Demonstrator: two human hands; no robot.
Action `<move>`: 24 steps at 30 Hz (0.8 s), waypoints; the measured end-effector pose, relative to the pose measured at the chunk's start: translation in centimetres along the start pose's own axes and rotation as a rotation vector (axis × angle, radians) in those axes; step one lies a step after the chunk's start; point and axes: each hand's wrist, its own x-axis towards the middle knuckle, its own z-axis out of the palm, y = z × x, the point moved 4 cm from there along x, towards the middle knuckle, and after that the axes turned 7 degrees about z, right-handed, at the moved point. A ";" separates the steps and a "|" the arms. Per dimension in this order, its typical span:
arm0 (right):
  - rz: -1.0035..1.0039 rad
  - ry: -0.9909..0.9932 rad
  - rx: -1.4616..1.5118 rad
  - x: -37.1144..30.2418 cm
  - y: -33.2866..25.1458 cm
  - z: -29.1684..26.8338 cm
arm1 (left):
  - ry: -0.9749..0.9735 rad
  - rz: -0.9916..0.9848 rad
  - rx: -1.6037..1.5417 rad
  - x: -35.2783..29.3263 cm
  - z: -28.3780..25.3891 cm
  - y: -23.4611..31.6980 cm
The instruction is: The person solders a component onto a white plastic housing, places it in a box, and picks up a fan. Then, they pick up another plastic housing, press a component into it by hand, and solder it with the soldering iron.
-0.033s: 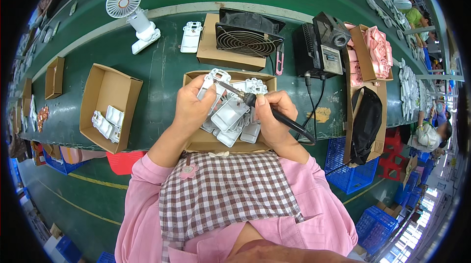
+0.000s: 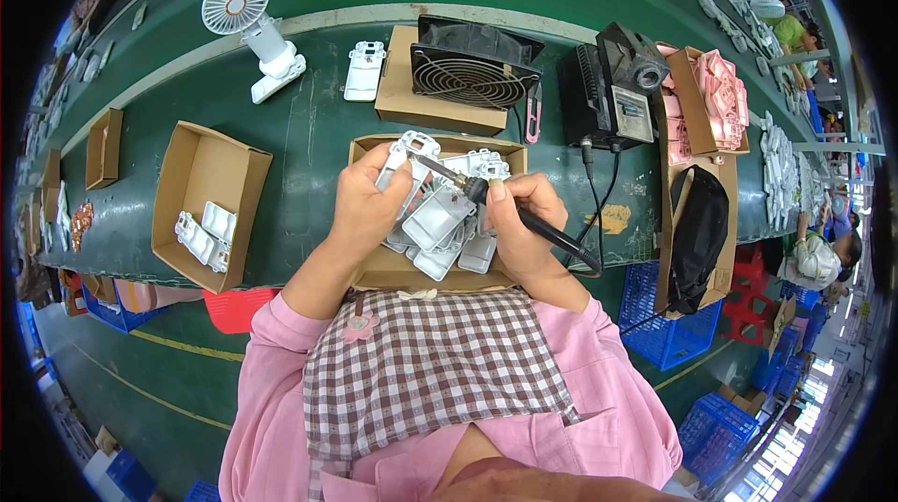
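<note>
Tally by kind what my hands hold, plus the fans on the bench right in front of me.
White casing, in the left hand: 1
Soldering iron, in the right hand: 1
Fans, white fan and black fan: 2
Total: 4

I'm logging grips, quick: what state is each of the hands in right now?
Left hand: closed, holding a white plastic part.
Right hand: closed, holding a soldering iron.
</note>
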 end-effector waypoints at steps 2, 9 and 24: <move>-0.008 0.004 -0.006 0.0 -0.1 0.1 | -0.018 0.016 0.011 0.1 -0.1 -0.1; 0.036 0.020 0.024 0.1 0.3 0.0 | -0.025 0.027 0.031 0.4 -0.1 0.0; -0.032 0.123 0.188 -0.1 0.8 -1.0 | 0.104 0.678 0.976 -4.4 -4.0 5.4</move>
